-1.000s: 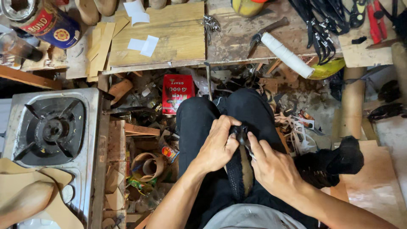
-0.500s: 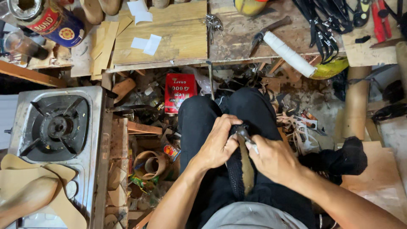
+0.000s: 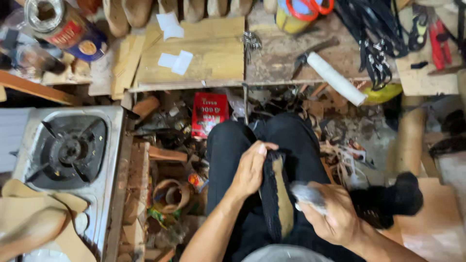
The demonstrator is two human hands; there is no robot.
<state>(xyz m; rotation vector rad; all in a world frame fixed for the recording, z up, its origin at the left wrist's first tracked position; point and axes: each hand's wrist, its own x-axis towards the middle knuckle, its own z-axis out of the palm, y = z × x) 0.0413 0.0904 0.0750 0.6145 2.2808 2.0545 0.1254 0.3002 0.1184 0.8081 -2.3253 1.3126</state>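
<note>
Resting on the lap, the dark shoe sole (image 3: 279,199) is pinched at its top by left hand (image 3: 250,170) fingers; right hand (image 3: 330,216) fingers clasp a blurred tool (image 3: 306,193) beside it

left hand (image 3: 250,171) gripping shoe (image 3: 277,199), right hand (image 3: 335,219) beside

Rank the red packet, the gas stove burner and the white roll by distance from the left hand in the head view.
From the left hand:
1. Red packet, just above it on the floor.
2. White roll, up right on the workbench.
3. Gas stove burner, far left.
</note>
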